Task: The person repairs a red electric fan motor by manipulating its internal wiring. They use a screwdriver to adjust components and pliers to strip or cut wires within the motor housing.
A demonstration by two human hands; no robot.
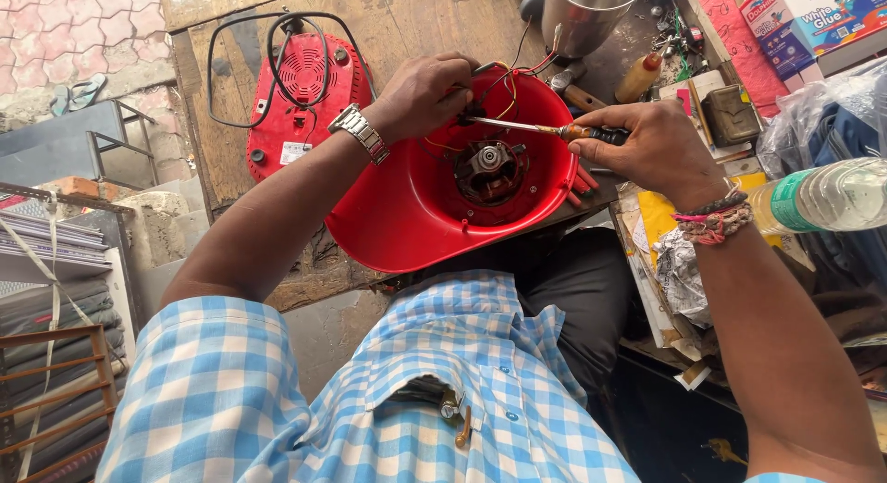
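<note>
Nearest the camera, at bottom centre of the frame, is the person's blue checked shirt [443, 391], with small tools clipped in its chest pocket. Above it, at centre frame, the red plastic housing [434, 206] of a small appliance lies open side up, partly on the wooden surface [407, 21] and partly overhanging its near edge toward the lap. Judged from its thin moulded wall, the housing should be light and fairly stiff but smooth and inclined to slide or tip; the rim is the sound place to take hold, not the interior. The motor [490, 164] sits bare at the middle of the bowl, and thin coloured wires [513, 86] run from it to the upper rim; these appear fragile and should not be pulled. The left hand [425, 95], a metal watch at its wrist, is clenched over the upper rim at the wiring, pinching something small that cannot be made out. The right hand [651, 146] is closed on the dark handle of a screwdriver [536, 127], whose shaft points left, its tip at the wiring beside the left fingers. Further off, at upper left, lies a red base cover [296, 104] with a black cord looped on it; at top centre stands a steel jar [587, 12]; at right lies a clear plastic bottle [822, 197].
</note>
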